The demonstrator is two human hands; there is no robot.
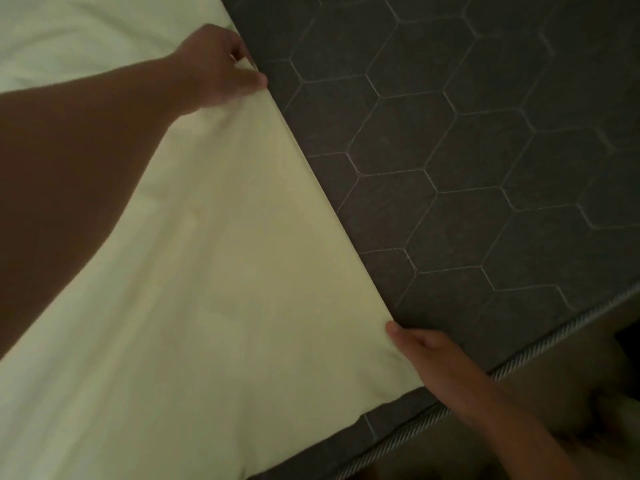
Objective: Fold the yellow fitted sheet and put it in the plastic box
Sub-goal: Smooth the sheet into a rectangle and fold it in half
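Right hand [429, 355] fingers pinched on near corner of yellow fitted sheet [214, 254]. Left hand [214, 67] fingers clamped on far end of same edge. Sheet lies on dark hex-quilted mattress [485, 168]. Room dim.

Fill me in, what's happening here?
A person is folding a yellow fitted sheet on a dark hexagon-quilted mattress. The left hand pinches the sheet's far edge; the right hand pins the near corner by the mattress piping. One straight folded edge runs between them. No plastic box is in view.
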